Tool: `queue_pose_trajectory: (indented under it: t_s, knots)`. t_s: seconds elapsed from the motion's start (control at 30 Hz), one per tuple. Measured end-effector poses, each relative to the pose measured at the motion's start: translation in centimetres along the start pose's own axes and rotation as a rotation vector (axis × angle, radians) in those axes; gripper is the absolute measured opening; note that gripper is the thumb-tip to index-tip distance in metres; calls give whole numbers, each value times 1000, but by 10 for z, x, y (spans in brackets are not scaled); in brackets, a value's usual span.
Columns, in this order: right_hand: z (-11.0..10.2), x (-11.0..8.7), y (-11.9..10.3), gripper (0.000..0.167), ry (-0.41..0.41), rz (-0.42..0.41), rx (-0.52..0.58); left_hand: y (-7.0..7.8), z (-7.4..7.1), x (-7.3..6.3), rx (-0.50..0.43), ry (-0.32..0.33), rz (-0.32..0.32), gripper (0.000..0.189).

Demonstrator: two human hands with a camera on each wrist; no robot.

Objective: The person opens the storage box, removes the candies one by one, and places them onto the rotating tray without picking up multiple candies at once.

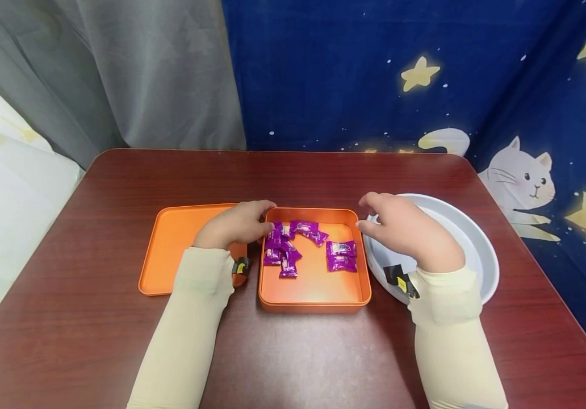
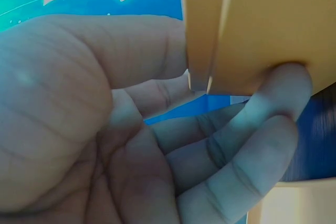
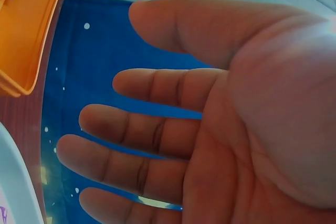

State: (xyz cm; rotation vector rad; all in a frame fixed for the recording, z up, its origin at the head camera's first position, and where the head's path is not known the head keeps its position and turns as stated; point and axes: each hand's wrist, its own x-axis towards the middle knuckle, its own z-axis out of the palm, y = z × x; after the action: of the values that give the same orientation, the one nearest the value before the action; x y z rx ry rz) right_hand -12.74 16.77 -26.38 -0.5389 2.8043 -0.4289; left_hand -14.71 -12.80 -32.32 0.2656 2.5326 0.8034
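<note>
Orange box, centre of frame, purple packets inside; left hand grips its left side. Right hand, right of centre, thumb and fingers apart, over round white tray.

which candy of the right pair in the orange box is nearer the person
The lower purple candy in the head view; its partner lies beyond it.

Box: orange
Lid: orange
Sweet wrappers: purple, printed
Round tray: white
Table: reddish-brown wood grain
Sleeves: cream
Plain curtain: grey
Star curtain: deep blue, yellow stars, white dots and cat
</note>
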Motion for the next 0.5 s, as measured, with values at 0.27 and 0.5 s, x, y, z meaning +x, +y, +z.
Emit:
queue_pose_trajectory:
  t_s: [0.27,0.5]
  knots:
    - [6,7,-5,42,-4,-44,-5,-1,0,-1,-6,-1,2,53]
    - [15,12,-9,43,-20,-83,1,-2,-1,0,8,0,12,54]
